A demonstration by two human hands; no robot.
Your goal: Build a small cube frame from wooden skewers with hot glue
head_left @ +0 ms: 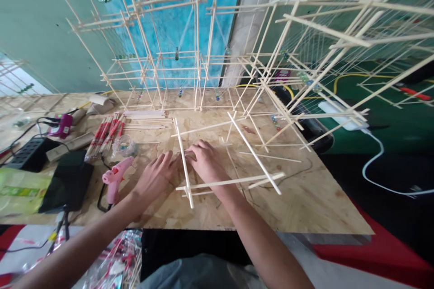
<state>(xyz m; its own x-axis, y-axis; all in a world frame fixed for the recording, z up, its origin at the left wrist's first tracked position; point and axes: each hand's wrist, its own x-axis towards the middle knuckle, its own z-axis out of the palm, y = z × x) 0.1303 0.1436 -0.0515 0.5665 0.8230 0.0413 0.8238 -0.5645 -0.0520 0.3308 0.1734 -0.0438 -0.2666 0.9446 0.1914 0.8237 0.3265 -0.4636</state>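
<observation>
Wooden sticks form a flat frame [254, 153] that lies on the board [305, 210], in the middle of the head view and just in front of the person. Both hands meet at its left stick [178, 135]. The left hand [156, 177] lies palm down on the board with the fingers stretched and close together. Its tips touch the stick from the left, and it encloses nothing. The right hand [207, 163] lies inside the frame, also palm down, fingers a little bent, with the tips at the same stick from the right. Whether any finger pinches the stick or only presses on it I cannot tell — the tips hide the place of contact.

I judge that the step in hand is the setting of this stick. The hands seem to keep it in line on the board, above the near joint where a cross stick [233, 182] passes it. The frame does not look finished, because some thin sticks lie loose inside it.

The next move, I think, calls for fixing — the pink glue gun [114, 179] lies just beside the left wrist, near enough for that hand, while the other hand would have to hold the stick without shifting it. Red packets [106, 133] lie farther left. The tall lattice [196, 61] stands behind, well apart from the hands, so any reach should stay low.
</observation>
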